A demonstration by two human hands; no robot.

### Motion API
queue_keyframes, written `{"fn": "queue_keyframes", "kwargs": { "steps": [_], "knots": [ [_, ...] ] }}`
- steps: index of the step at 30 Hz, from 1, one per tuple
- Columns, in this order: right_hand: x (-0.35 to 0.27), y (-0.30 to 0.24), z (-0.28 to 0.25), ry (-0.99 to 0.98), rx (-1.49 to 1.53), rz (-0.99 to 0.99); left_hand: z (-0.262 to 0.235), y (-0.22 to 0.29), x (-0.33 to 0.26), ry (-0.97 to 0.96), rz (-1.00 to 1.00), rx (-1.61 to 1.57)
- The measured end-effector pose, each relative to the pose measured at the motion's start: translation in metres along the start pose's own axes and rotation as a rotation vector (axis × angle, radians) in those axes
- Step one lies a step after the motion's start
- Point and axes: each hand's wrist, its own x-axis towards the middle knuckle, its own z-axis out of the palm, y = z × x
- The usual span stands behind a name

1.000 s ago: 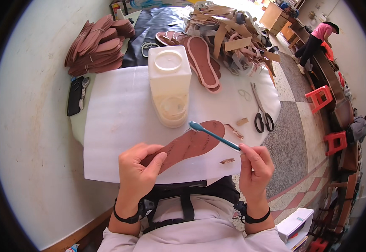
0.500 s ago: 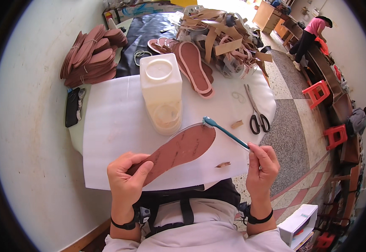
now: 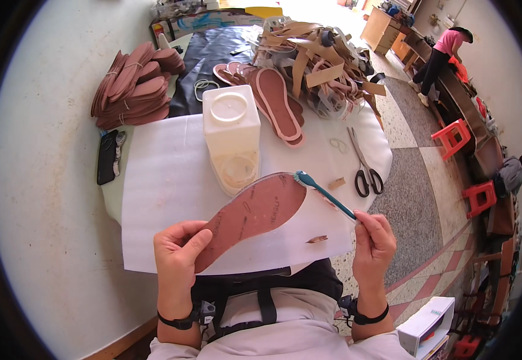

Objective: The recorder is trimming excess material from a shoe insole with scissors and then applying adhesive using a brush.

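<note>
Between thumb and fingers, my left hand grips the narrow end of a reddish-brown insole, tilted above the white-covered table. My right hand pinches the handle end of a teal toothbrush. Its bristle head touches the rim of the insole's wide end at the right. Just beyond the insole stands a translucent white plastic container with a cut-open lower part holding some pale matter. Behind it lie insoles with pale pink edging, overlapping each other.
Bundled brown insoles are stacked at the far left, near a black phone. Black-handled scissors lie at the right. A heap of tan strips fills the far right. A person bends over a bench beyond red stools.
The insole has turned slightly, showing more of its face. The toothbrush head has shifted slightly right and down along the insole's rim. Both hands keep their hold.
</note>
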Motion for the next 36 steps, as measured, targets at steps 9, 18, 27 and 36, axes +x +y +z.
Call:
{"fn": "queue_keyframes", "kwargs": {
  "steps": [9,18,27,36],
  "knots": [
    [-0.006,0.008,0.001,0.003,0.093,0.060,0.006,-0.006,0.004,-0.004,-0.062,-0.114],
    [-0.017,0.010,0.004,-0.043,0.098,0.051,0.009,-0.012,0.008,0.032,-0.036,-0.107],
    [-0.027,0.004,0.009,-0.107,0.124,0.023,0.018,-0.014,0.011,-0.008,-0.056,-0.132],
    [-0.029,-0.006,0.012,-0.172,0.114,-0.070,0.027,-0.021,0.006,-0.075,-0.137,-0.176]
  ]
}}
